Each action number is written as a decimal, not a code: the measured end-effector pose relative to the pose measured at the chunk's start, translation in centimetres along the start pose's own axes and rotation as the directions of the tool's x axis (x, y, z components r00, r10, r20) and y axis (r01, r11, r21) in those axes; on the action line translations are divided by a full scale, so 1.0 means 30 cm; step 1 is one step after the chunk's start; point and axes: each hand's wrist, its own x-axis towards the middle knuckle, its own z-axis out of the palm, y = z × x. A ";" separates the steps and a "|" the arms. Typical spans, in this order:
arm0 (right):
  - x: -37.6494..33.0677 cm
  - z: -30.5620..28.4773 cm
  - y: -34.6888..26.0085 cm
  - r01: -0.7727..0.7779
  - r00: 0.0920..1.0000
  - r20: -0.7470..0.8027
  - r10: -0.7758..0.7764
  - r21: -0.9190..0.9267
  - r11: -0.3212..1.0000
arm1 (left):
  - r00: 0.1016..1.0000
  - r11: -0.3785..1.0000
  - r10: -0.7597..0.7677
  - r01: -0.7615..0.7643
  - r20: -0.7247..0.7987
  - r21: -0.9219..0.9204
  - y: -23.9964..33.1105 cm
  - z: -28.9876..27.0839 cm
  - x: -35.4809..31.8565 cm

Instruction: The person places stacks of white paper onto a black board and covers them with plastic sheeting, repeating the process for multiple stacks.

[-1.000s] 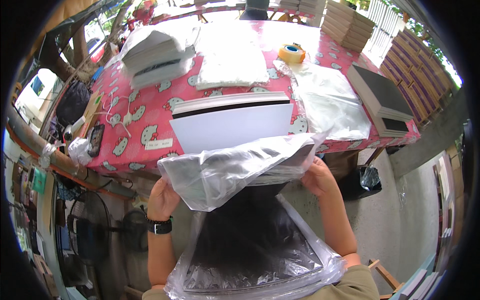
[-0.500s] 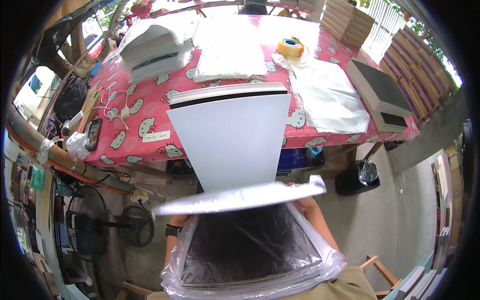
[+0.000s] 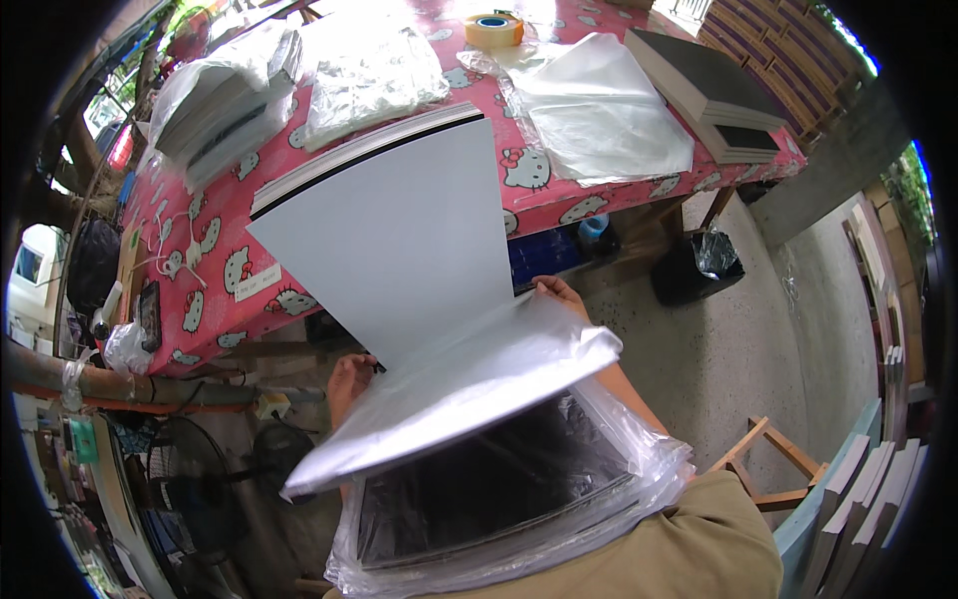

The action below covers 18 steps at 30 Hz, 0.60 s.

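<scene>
Head view: white board [image 3: 399,240] runs tableward, lengthwise.

Khaki-tan garment at the lower edge; bare forearms; no gloves.

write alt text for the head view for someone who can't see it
A person's left hand and right hand hold a clear plastic bag at the lower end of a large white board, above a bagged stack of dark boards on their lap. Behind is a pink patterned table with plastic sheets, a tape roll and stacked boards.
</scene>
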 end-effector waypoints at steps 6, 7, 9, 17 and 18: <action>0.010 -0.012 0.028 0.067 0.996 0.073 -0.059 -0.114 0.991 | 0.946 0.967 0.250 -0.254 0.206 -0.004 0.022 -0.019 -0.063; 0.000 0.009 -0.010 0.116 0.990 0.107 -0.091 -0.258 0.959 | 0.933 0.951 0.290 -0.305 0.214 0.042 0.035 -0.007 -0.066; -0.012 0.060 -0.094 0.224 0.956 0.248 -0.156 -0.277 0.934 | 0.934 0.922 0.301 -0.336 0.191 0.191 0.098 0.123 -0.051; -0.103 0.392 -0.458 0.591 0.725 0.447 -0.524 -0.012 0.807 | 0.871 0.753 0.467 -0.300 -0.154 0.586 0.171 0.150 -0.021; -0.121 0.415 -0.484 0.618 0.701 0.443 -0.559 0.013 0.786 | 0.858 0.737 0.492 -0.320 -0.147 0.596 0.196 0.182 -0.008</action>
